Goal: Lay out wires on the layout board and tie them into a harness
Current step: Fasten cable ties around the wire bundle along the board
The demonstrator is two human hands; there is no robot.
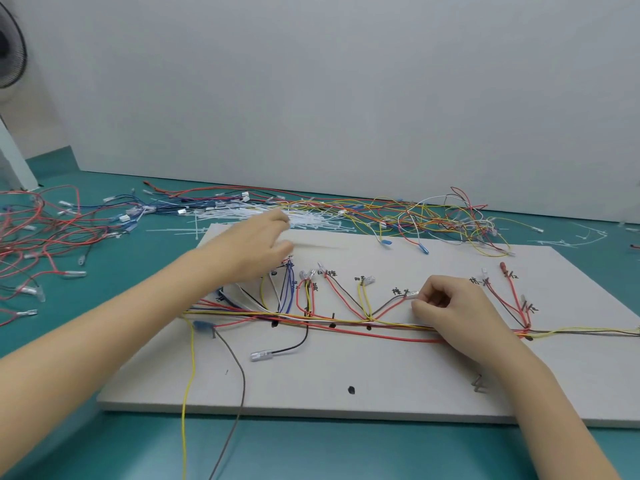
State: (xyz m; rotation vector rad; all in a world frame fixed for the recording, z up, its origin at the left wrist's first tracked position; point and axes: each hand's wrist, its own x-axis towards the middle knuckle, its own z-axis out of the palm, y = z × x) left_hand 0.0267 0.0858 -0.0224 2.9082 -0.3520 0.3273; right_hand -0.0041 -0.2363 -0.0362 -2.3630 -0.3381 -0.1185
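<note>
From the head camera, the white layout board [381, 375] lies on the teal table [86, 306], with a bundle of wires [346, 323] running left to right across its middle and branches fanning up to handwritten labels. The right hand [460, 306] rests on that trunk, its fingers curled and pinching what looks like a clear-sleeved terminal [412, 294] at the end of a red and brown branch. The left hand [263, 247] reaches toward the board's far edge, beside the heap of white cable ties [277, 211]; it is motion-blurred, and a pale streak at its fingertips may be a single tie, so its hold cannot be told for sure.

The wires are thin, light and limp, and would likely spring off their route unless pinned. The trunk is best held close to where a tie will go. A cable tie is stiff yet slick; its tail end seems the place to take it.
</note>
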